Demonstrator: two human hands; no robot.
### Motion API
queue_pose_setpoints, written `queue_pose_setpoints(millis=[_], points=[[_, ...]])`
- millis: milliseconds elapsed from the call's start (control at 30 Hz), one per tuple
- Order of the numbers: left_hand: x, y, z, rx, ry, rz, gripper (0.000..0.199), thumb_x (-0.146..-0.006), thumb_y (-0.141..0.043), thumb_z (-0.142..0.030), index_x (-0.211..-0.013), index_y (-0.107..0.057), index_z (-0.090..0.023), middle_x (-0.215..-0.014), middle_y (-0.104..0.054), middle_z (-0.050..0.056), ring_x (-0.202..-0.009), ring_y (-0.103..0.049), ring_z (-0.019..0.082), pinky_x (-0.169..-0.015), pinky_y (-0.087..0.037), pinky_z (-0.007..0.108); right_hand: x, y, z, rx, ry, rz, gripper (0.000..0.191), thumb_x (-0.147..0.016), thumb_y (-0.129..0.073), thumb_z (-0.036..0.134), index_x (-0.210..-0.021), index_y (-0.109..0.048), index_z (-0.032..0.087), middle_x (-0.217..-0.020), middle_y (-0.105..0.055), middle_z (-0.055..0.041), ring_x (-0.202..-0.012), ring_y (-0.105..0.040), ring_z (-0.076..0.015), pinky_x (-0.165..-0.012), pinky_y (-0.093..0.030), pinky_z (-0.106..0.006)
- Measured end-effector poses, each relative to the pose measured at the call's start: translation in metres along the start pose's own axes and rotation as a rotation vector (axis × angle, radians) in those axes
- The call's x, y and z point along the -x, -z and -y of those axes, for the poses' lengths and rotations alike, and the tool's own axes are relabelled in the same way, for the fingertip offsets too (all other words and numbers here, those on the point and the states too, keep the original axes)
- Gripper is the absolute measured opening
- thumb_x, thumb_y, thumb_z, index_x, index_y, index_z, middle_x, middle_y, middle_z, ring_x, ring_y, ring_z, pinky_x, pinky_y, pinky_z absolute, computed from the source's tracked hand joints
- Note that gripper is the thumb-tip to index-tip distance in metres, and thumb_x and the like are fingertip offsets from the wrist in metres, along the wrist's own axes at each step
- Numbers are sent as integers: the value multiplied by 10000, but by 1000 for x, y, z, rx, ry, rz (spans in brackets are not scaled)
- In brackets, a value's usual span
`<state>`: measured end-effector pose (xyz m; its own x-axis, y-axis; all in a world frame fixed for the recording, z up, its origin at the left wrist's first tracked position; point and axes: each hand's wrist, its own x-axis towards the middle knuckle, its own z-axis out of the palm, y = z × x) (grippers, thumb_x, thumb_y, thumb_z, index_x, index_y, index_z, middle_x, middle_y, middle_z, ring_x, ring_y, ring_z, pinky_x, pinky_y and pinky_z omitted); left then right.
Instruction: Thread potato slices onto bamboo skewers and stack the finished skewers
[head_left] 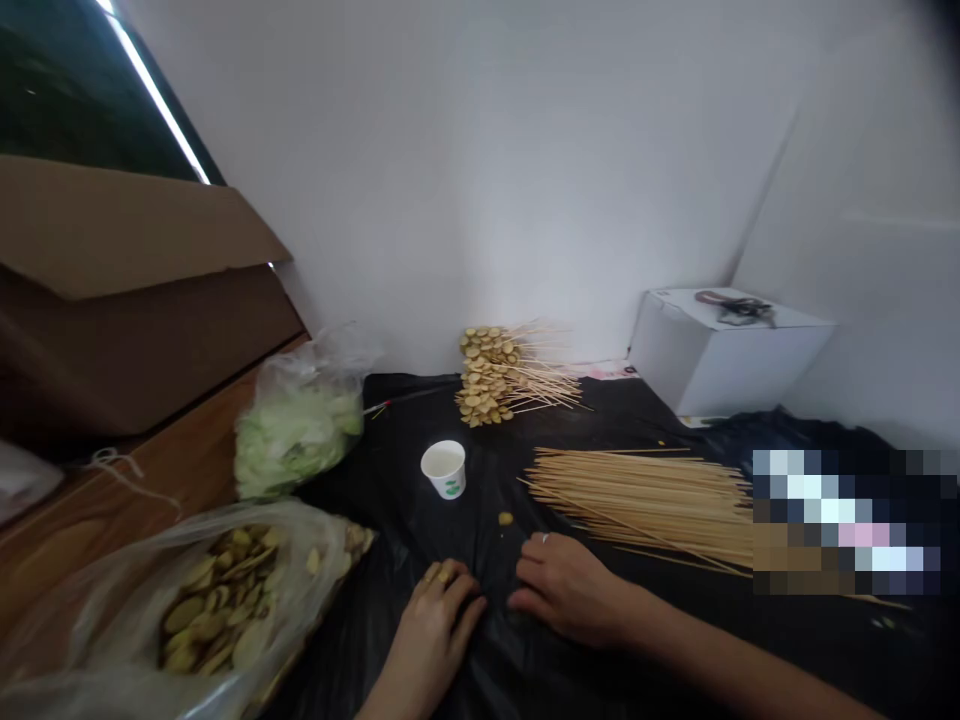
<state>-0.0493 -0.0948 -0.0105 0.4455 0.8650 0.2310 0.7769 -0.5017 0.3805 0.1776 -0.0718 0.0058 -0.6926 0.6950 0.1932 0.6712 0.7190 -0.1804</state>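
Fingertips [459,592] down on black plastic [495,670]
My left hand [431,630] is curled, holding anything I can't tell; my right hand [566,590] lies loose, empty. One yellow slice [505,518] sits just ahead between them, loose skewers [637,505] off my right, skewered slices [484,375] farther ahead, bagged slices [217,600] off my left.

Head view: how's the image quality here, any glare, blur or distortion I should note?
In the head view, light falls softly on the white wall, a bright strip glares at upper left, the plastic bag shows sheen, a pixelated block hides the right side, and the edges look bowed.
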Motion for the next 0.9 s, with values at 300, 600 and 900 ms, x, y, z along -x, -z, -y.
queue_pose_setpoints(millis=[300,600,900], points=[[14,57,-22,175,167,25,206,-874,-553,-245,-1052,-643,-295,-1039,-677,-9,-979,-614,151,-901,-471,265,-47,-44,-12,97,1,-217,270,-914,-511,286,-1142,-598,170,-1142,-606,-115,-1061,-515,-266,-869,-389,-395],[55,194,80,-228,631,-317,354,-830,-463,-414,-995,-692,-200,-1032,-724,58,-956,-654,253,-857,-497,346,-43,-54,-18,58,10,-281,269,-910,-464,235,-1139,-601,205,-1141,-615,-90,-1031,-534,-250,-842,-395,-389],[75,194,141,-395,810,167,325,-774,-429,-233,-950,-693,-163,-881,-718,101,-906,-658,276,-820,-475,377,-45,-61,-23,34,27,-311,265,-919,-428,226,-1103,-616,195,-1126,-619,-97,-999,-543,-252,-825,-407,-402]])
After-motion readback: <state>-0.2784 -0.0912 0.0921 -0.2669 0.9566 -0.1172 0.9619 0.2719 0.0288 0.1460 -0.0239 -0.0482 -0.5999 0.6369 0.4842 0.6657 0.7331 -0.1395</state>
